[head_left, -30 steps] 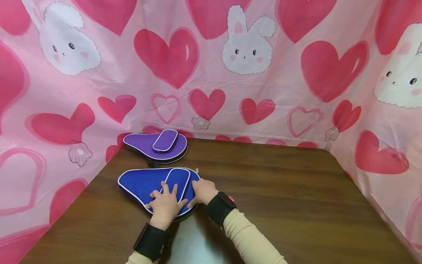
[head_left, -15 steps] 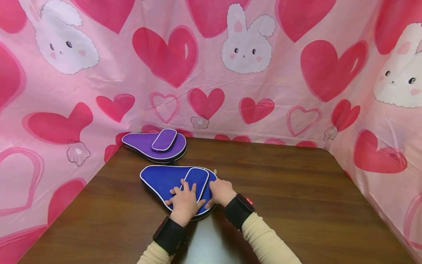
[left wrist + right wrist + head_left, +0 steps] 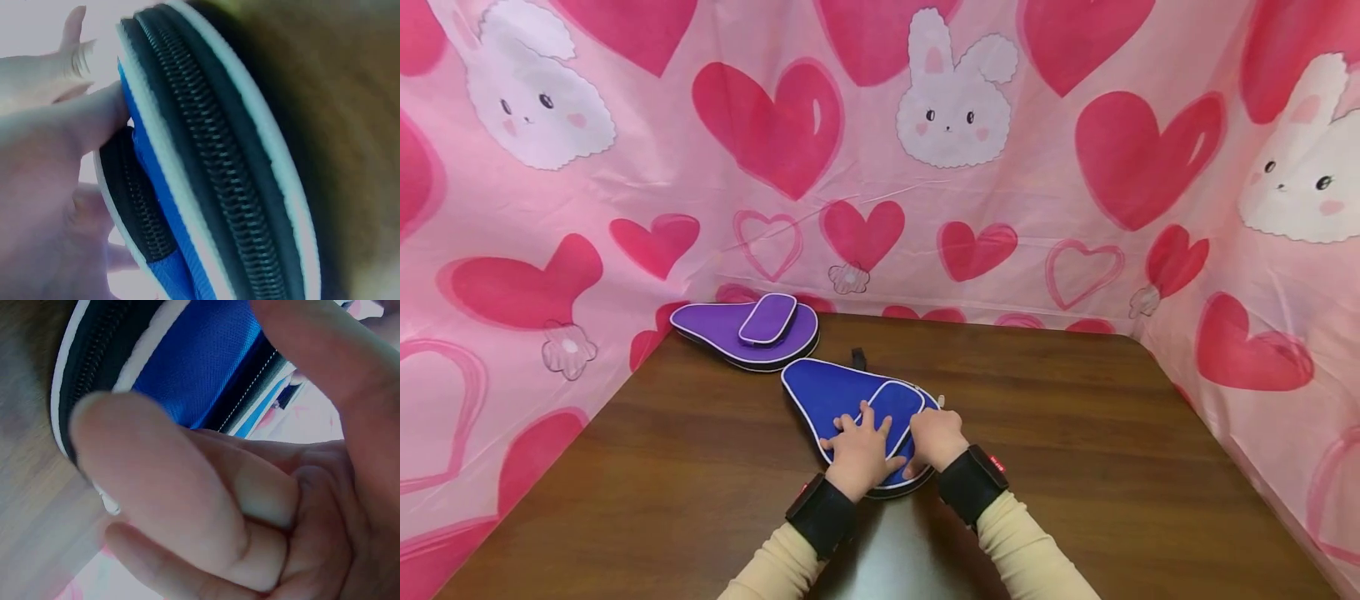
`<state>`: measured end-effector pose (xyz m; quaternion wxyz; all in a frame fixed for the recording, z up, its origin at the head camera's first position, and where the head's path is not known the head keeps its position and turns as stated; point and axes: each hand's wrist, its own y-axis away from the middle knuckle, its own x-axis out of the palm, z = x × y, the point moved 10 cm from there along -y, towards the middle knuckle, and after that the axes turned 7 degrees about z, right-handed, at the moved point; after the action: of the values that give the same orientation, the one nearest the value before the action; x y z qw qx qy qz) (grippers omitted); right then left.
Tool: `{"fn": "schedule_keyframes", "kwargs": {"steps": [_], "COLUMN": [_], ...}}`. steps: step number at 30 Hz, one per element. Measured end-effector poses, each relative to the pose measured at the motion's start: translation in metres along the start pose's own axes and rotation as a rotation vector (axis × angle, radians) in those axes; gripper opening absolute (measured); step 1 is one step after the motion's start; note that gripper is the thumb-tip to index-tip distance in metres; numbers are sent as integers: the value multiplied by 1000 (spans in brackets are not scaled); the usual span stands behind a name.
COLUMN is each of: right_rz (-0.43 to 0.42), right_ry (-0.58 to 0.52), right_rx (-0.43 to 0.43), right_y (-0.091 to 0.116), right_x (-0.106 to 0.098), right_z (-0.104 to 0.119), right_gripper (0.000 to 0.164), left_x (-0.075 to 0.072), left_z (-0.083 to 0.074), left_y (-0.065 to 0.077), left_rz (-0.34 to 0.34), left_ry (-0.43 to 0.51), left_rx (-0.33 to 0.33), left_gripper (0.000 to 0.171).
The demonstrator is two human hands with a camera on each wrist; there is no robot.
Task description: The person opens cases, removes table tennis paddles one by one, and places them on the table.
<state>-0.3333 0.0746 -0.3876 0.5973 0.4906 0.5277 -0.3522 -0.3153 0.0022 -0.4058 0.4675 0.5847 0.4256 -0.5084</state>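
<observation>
A blue table tennis bat case (image 3: 823, 396) with white piping and a small pocket (image 3: 898, 404) lies on the wooden table. My left hand (image 3: 857, 450) rests on it with fingers spread, across the pocket. In the left wrist view, its thumb touches the blue top just above the black zipper (image 3: 219, 162). At the rounded right end, my right hand (image 3: 936, 439) holds the rim. The right wrist view has the thumb (image 3: 312, 344) by the blue top and curled fingers near the zipped side. A zipper pull (image 3: 109, 503) hangs free beside them.
A purple bat case (image 3: 715, 321) with its own small pocket lies at the table's back left. Its rounded end is close to the blue case's narrow end. A black strap (image 3: 858, 359) sticks out behind the blue case. Patterned pink cloth (image 3: 1030, 192) surrounds the wooden table (image 3: 1112, 450).
The blue case has slid right across the table with both hands on it. It has also turned, its narrow end swinging away from me, and the black strap now shows behind it.
</observation>
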Motion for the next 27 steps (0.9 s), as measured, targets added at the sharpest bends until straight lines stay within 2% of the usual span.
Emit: {"fn": "schedule_keyframes", "kwargs": {"steps": [5, 10, 18, 23, 27], "right_rz": [9, -32, -129, -176, -198], "right_ry": [-26, -19, 15, 11, -20], "right_rx": [19, 40, 94, 135, 161], "right_y": [5, 6, 6, 5, 1], "right_x": [5, 6, 3, 4, 3], "right_z": [-6, -9, -8, 0, 5], "right_gripper": [68, 69, 72, 70, 71], "left_x": [2, 2, 5, 7, 4], "left_z": [-5, -9, -15, -13, -8], "left_y": [-10, -23, -42, -45, -50], "left_rz": [66, 127, 209, 252, 259], "left_ry": [55, 77, 73, 158, 207], "left_rx": [98, 181, 279, 338, 363], "left_gripper": [65, 61, 59, 60, 60]}}
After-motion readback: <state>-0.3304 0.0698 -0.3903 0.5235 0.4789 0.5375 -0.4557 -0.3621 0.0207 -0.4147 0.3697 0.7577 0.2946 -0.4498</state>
